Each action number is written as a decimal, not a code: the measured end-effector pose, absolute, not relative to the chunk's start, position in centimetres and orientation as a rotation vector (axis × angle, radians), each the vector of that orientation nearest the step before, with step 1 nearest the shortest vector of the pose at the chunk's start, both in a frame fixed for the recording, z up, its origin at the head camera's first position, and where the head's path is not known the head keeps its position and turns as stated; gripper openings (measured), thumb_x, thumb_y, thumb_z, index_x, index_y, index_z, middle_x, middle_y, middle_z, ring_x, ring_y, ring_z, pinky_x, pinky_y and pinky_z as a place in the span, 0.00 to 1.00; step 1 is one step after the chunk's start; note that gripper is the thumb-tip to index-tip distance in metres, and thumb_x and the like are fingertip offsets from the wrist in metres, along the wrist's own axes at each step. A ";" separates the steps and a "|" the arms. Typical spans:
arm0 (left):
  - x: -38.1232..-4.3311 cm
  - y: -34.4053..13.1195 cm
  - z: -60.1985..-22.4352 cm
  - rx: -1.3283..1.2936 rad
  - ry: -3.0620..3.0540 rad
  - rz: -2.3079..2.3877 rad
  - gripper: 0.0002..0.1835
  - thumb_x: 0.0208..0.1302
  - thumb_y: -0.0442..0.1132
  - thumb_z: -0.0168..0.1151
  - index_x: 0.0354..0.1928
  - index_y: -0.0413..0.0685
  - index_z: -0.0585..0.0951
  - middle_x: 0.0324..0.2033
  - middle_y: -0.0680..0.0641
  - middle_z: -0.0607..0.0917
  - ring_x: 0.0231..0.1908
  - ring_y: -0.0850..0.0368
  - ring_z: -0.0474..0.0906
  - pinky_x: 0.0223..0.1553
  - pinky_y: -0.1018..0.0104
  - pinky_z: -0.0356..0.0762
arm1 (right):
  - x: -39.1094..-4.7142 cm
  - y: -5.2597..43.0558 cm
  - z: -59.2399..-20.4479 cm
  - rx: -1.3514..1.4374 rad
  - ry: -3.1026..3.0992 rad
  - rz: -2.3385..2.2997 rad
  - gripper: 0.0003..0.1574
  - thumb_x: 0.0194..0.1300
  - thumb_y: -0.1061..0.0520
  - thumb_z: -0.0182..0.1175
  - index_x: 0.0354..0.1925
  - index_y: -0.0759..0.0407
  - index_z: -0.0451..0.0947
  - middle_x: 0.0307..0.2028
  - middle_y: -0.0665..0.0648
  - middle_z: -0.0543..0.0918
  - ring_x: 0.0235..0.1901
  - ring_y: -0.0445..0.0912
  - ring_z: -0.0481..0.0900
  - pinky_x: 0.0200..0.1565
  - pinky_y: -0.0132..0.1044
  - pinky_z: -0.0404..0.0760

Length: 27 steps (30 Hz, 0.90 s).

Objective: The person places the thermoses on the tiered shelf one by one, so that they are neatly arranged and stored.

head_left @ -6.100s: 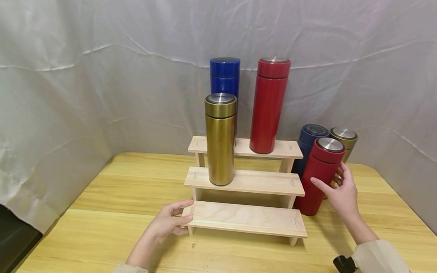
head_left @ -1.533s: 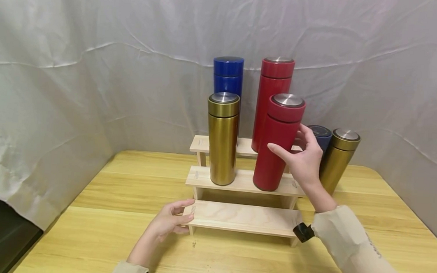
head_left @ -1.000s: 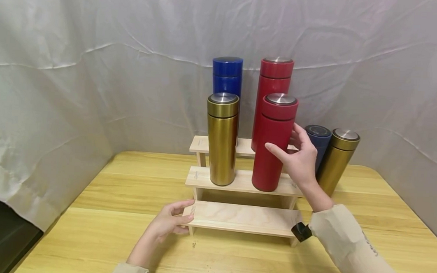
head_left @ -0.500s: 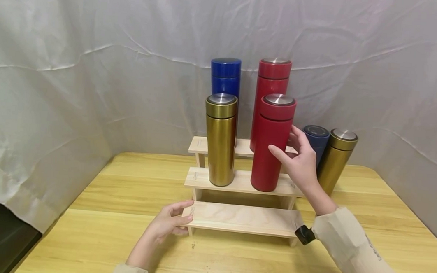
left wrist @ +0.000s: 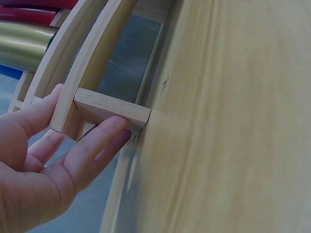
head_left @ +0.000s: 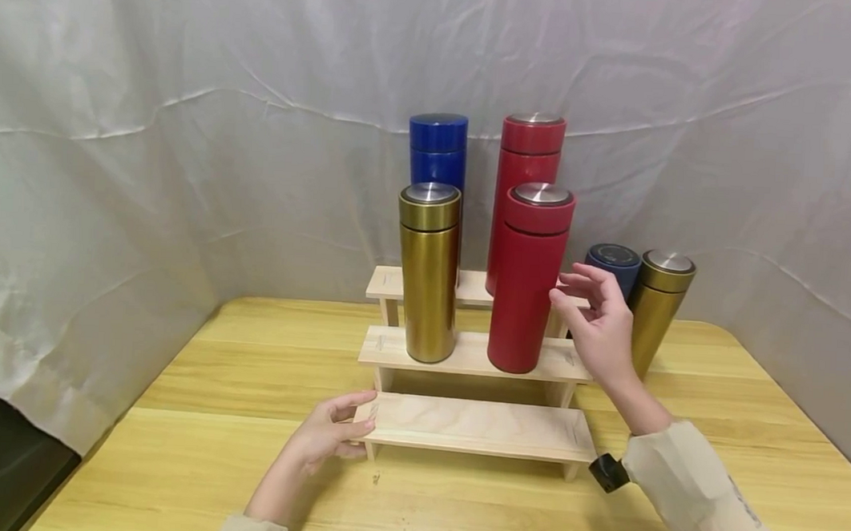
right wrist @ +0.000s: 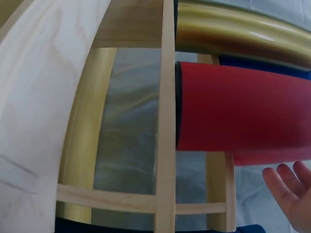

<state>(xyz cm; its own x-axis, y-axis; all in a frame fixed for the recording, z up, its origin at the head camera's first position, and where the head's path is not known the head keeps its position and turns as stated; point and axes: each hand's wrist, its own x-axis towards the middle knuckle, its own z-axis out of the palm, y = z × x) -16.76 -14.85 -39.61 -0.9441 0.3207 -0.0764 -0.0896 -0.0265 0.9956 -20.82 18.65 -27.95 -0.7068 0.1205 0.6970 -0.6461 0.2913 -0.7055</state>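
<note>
My left hand (head_left: 323, 431) holds the left end of the lowest step of a three-tier wooden display stand (head_left: 482, 426). In the left wrist view, the thumb lies at the board's edge and fingers reach its leg (left wrist: 114, 107). A matte red thermos bottle (head_left: 528, 295) stands upright on the middle step, right of a gold thermos bottle (head_left: 427, 290). Just right of the red one is my right hand (head_left: 603, 327), fingers loosely bent with nothing between them. The right wrist view shows its fingertips (right wrist: 272, 177) apart from the red bottle (right wrist: 243, 107).
On the top step stand a blue thermos bottle (head_left: 437, 150) and a glossy red one (head_left: 528, 163), both partly hidden. A dark blue bottle (head_left: 613, 263) and a second gold one (head_left: 657, 310) stand on the table (head_left: 208, 414) right of the stand. Grey cloth (head_left: 293, 170) hangs behind.
The matte red bottle was lifted from the table at the right onto the middle step and shifted slightly left there. My right hand has let go and drawn back right. The left hand keeps its hold.
</note>
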 end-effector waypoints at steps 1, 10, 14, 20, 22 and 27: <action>-16.8 -14.9 -39.7 0.241 1.968 2.051 0.29 0.57 0.30 0.58 0.60 0.30 0.62 0.59 0.18 0.46 0.47 0.36 0.71 0.40 0.48 0.77 | -20.8 18.8 -28.1 0.469 -1.900 1.468 0.24 0.56 0.70 0.57 0.52 0.70 0.65 0.42 0.61 0.77 0.39 0.39 0.76 0.34 0.22 0.76; -16.8 -15.0 -40.0 0.284 1.979 2.041 0.30 0.57 0.31 0.59 0.60 0.30 0.61 0.59 0.19 0.44 0.51 0.30 0.64 0.41 0.48 0.76 | -20.7 20.1 -29.3 0.406 -1.875 1.437 0.20 0.54 0.74 0.58 0.46 0.70 0.69 0.37 0.56 0.79 0.37 0.36 0.76 0.33 0.20 0.76; -16.8 -15.0 -40.0 0.285 1.981 2.039 0.29 0.57 0.31 0.59 0.60 0.30 0.61 0.59 0.19 0.44 0.51 0.30 0.66 0.41 0.48 0.76 | -20.5 20.8 -29.8 0.412 -1.844 1.445 0.19 0.53 0.75 0.57 0.44 0.66 0.71 0.36 0.51 0.79 0.36 0.36 0.76 0.33 0.20 0.76; -16.8 -15.0 -39.9 0.284 1.984 2.034 0.29 0.57 0.31 0.59 0.60 0.30 0.61 0.59 0.19 0.45 0.52 0.29 0.64 0.41 0.47 0.76 | -19.7 21.8 -30.4 0.380 -1.857 1.441 0.19 0.53 0.76 0.56 0.42 0.60 0.72 0.34 0.47 0.79 0.35 0.35 0.76 0.33 0.19 0.76; -16.8 -15.0 -39.9 0.292 1.984 2.032 0.29 0.58 0.32 0.59 0.60 0.30 0.61 0.59 0.19 0.45 0.52 0.28 0.62 0.41 0.46 0.76 | -19.1 21.9 -30.3 0.343 -1.882 1.424 0.18 0.53 0.76 0.56 0.41 0.63 0.72 0.33 0.46 0.79 0.35 0.34 0.76 0.33 0.18 0.75; -16.8 -15.0 -39.9 0.293 1.981 2.034 0.29 0.58 0.31 0.58 0.60 0.30 0.61 0.59 0.19 0.45 0.51 0.30 0.65 0.41 0.47 0.76 | -19.6 23.9 -31.8 0.336 -1.914 1.390 0.15 0.56 0.71 0.57 0.44 0.71 0.70 0.35 0.47 0.79 0.36 0.33 0.76 0.34 0.17 0.74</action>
<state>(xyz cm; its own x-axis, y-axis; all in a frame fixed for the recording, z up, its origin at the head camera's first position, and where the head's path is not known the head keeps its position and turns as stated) -16.81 -15.03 -39.89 -0.9384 0.3414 -0.0531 -0.0621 -0.0157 0.9979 -19.58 23.94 -31.80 -0.6958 0.2028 0.6890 -0.5925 0.3801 -0.7102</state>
